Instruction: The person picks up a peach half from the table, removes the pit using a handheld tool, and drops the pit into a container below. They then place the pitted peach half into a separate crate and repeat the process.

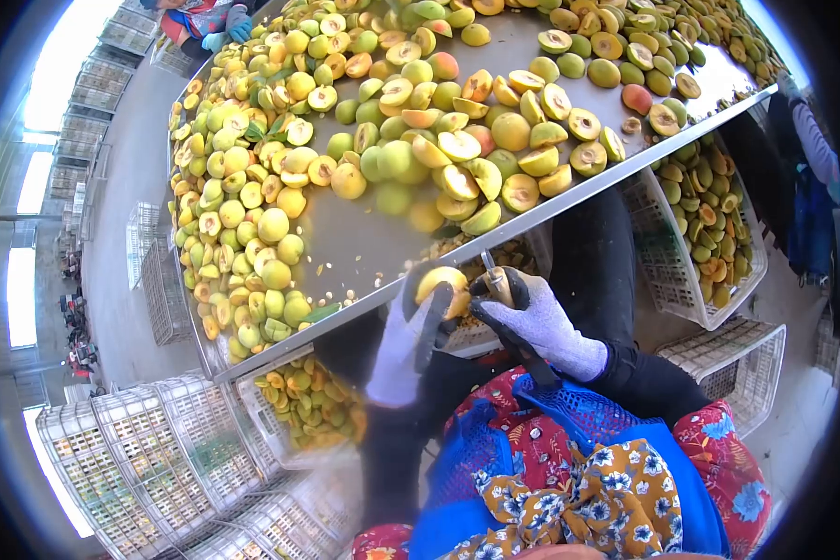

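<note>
One camera: sits on the wearer's head, faces forward and steeply down through a wide, round-edged field, takes in the clothing [616, 485] at close range along the bottom, the left hand [409, 329] and right hand [535, 319] near, just below centre, and the table [345, 238] stretching farther off above.

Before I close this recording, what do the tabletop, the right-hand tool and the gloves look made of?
Tabletop: likely smooth metal, judging by its grey sheen.
Tool handle: probably wood, dull tan; blade perhaps steel, grey.
Gloves: apparently knitted fabric, matt pale lilac, with dark finger coating, possibly rubber.
</note>
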The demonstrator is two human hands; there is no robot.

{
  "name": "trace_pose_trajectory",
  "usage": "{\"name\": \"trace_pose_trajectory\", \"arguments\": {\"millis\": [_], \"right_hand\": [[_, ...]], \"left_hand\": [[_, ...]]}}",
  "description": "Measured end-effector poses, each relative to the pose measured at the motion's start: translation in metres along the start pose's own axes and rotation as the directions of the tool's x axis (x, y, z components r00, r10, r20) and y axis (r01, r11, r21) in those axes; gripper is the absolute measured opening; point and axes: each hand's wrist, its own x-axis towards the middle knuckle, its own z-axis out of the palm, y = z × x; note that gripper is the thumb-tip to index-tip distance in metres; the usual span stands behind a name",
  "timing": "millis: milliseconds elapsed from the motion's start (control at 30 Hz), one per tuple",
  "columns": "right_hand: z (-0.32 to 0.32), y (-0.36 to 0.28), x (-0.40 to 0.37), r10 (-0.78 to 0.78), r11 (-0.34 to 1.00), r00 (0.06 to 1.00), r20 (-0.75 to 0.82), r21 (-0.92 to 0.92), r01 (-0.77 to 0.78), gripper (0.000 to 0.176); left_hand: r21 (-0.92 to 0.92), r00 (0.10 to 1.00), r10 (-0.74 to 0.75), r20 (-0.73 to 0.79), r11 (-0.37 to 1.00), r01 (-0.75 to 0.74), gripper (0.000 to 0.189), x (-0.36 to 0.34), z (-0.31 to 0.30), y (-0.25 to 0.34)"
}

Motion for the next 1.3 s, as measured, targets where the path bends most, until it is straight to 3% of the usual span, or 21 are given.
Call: {"name": "trace_pose_trajectory", "arguments": {"millis": [67, 100, 200, 333, 367, 400, 433, 467, 500, 633, 733, 833, 900, 933, 1000, 1100, 1133, 1167, 1200, 1233, 1300], "right_hand": [[0.004, 0.001, -0.002, -0.043, 0.997, 0.997, -0.064, -0.073, 0.038, 0.027], [0.005, 0.003, -0.004, -0.068, 0.991, 0.993, -0.092, -0.119, 0.057, 0.027], [0.004, 0.011, -0.010, -0.114, 0.978, 0.986, -0.122, -0.186, 0.090, 0.027], [0.001, 0.017, -0.019, -0.141, 0.976, 0.985, -0.096, -0.179, 0.122, 0.024], [-0.001, 0.013, -0.022, -0.135, 0.974, 0.988, -0.071, -0.193, 0.119, 0.024], [-0.004, 0.010, -0.025, -0.131, 0.971, 0.990, -0.045, -0.209, 0.119, 0.023], [-0.006, 0.009, -0.030, -0.339, 0.914, 0.941, -0.026, -0.247, 0.322, 0.026], [-0.010, 0.006, -0.031, -0.285, 0.916, 0.959, 0.009, -0.294, 0.275, 0.029], [-0.013, 0.005, -0.032, -0.228, 0.913, 0.973, 0.039, -0.339, 0.228, 0.032], [-0.014, 0.015, -0.037, -0.141, 0.819, 0.979, 0.149, -0.537, 0.200, 0.036], [-0.008, 0.012, -0.040, -0.146, 0.771, 0.967, 0.208, -0.589, 0.243, 0.032], [-0.004, 0.014, -0.039, -0.114, 0.733, 0.967, 0.230, -0.637, 0.238, 0.032], [0.000, 0.011, -0.041, -0.081, 0.726, 0.967, 0.242, -0.650, 0.224, 0.033], [0.002, 0.020, -0.041, -0.125, 0.733, 0.956, 0.266, -0.625, 0.269, 0.033], [0.005, 0.043, -0.035, -0.215, 0.737, 0.927, 0.308, -0.572, 0.361, 0.035], [0.003, 0.051, -0.029, -0.285, 0.871, 0.908, 0.308, -0.313, 0.380, 0.037], [0.000, 0.038, -0.027, -0.030, 0.976, 0.937, 0.349, -0.190, 0.102, 0.037], [-0.006, 0.018, -0.028, 0.215, 0.976, 0.882, 0.418, -0.081, -0.200, 0.037], [-0.009, 0.003, -0.029, 0.422, 0.870, 0.751, 0.508, 0.005, -0.493, 0.037], [-0.008, -0.001, -0.030, 0.384, 0.906, 0.791, 0.476, -0.028, -0.423, 0.039], [-0.001, 0.034, -0.030, 0.112, 0.985, 0.926, 0.360, -0.162, -0.057, 0.040]], "left_hand": [[-0.116, 0.999, 0.042, -0.019, 0.992, -0.044, 0.035, -0.009, 0.016, -0.017], [-0.067, 0.999, 0.040, 0.005, 0.997, -0.040, 0.036, -0.013, 0.018, -0.020], [0.369, 0.939, 0.341, -0.048, 0.879, -0.301, 0.031, -0.019, 0.037, -0.028], [0.407, 0.861, 0.497, -0.107, 0.812, -0.418, 0.030, -0.014, 0.043, -0.055], [0.530, 0.805, 0.572, -0.155, 0.736, -0.421, 0.029, -0.016, 0.051, -0.054], [0.364, 0.845, 0.487, -0.219, 0.845, -0.393, 0.028, -0.014, 0.051, -0.054], [0.180, 0.881, 0.390, -0.267, 0.919, -0.352, 0.028, -0.011, 0.049, -0.057], [-0.012, 0.913, 0.284, -0.294, 0.954, -0.300, 0.028, -0.008, 0.046, -0.060], [0.220, 0.873, 0.417, -0.254, 0.904, -0.368, 0.034, -0.002, 0.038, -0.063], [-0.213, 0.991, 0.048, -0.128, 0.974, -0.075, 0.053, -0.016, 0.031, -0.057], [-0.175, 0.990, 0.053, -0.128, 0.982, -0.076, 0.036, -0.021, 0.036, -0.053], [-0.084, 0.972, 0.172, -0.157, 0.979, -0.186, 0.052, -0.021, 0.039, -0.057], [-0.070, 0.955, 0.213, -0.209, 0.970, -0.232, 0.048, -0.019, 0.040, -0.068], [-0.061, 0.944, 0.231, -0.234, 0.966, -0.251, 0.046, -0.019, 0.040, -0.071], [0.166, 0.905, 0.351, -0.241, 0.934, -0.317, 0.039, -0.021, 0.040, -0.072], [0.309, 0.847, 0.459, -0.268, 0.874, -0.376, 0.032, -0.019, 0.039, -0.084], [0.346, 0.835, 0.482, -0.264, 0.856, -0.385, 0.031, -0.020, 0.040, -0.080], [0.382, 0.823, 0.505, -0.258, 0.836, -0.393, 0.031, -0.023, 0.044, -0.074], [0.418, 0.812, 0.527, -0.253, 0.816, -0.399, 0.030, -0.026, 0.045, -0.071], [0.470, 0.818, 0.523, -0.240, 0.800, -0.373, 0.030, -0.027, 0.045, -0.072], [0.572, 0.830, 0.518, -0.209, 0.753, -0.325, 0.030, -0.025, 0.045, -0.071]]}}
